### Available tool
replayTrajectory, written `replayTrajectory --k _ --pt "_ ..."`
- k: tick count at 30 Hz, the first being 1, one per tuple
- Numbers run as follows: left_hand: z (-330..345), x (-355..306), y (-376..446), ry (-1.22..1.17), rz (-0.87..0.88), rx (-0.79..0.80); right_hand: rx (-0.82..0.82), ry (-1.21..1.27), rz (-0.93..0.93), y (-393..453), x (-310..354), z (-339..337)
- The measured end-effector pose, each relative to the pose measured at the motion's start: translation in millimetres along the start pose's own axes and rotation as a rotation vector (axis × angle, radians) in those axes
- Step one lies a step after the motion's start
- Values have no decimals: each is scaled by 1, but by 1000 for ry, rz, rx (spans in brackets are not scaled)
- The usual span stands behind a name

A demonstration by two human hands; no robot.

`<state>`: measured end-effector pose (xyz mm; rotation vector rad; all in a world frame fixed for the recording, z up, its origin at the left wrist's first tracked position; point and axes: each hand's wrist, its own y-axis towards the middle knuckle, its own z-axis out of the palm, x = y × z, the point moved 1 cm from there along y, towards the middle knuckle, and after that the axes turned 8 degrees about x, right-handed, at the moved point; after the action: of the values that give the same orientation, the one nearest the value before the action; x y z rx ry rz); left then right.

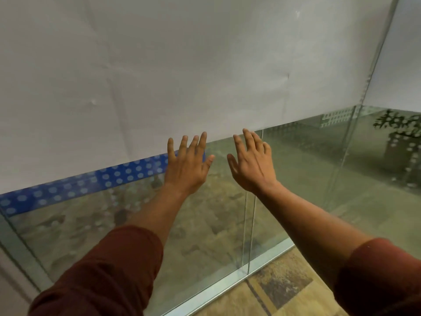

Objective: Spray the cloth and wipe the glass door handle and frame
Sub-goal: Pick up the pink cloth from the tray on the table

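Left hand [186, 165] and right hand [251, 165] raised side by side, fingers straight and spread, holding nothing, before clear glass panel [205, 224] with white frosted upper band [182, 65]. Contact with glass cannot be told. Blue dotted strip [91, 183] left of left hand. Metal bottom frame rail [227, 283] near, low right. Dark red sleeves [102, 270] on both arms. Potted plant [401, 137] behind glass, far right.

Blue dotted strip [95, 181] runs under the white frosted film [182, 65]. Potted plant [403, 137] far right of the strip, behind the pane. Patterned floor [280, 283] below it, near my feet.
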<state>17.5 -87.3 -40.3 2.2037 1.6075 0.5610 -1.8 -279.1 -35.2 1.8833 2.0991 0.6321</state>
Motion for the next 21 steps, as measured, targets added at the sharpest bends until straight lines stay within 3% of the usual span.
replayTrajectory --k 8,21 --pt "9 -57 7 -167 136 -84 16 -50 79 -31 -45 -9" --pt "37 -186 -19 -372 249 119 60 -88 257 -118 -149 -11"
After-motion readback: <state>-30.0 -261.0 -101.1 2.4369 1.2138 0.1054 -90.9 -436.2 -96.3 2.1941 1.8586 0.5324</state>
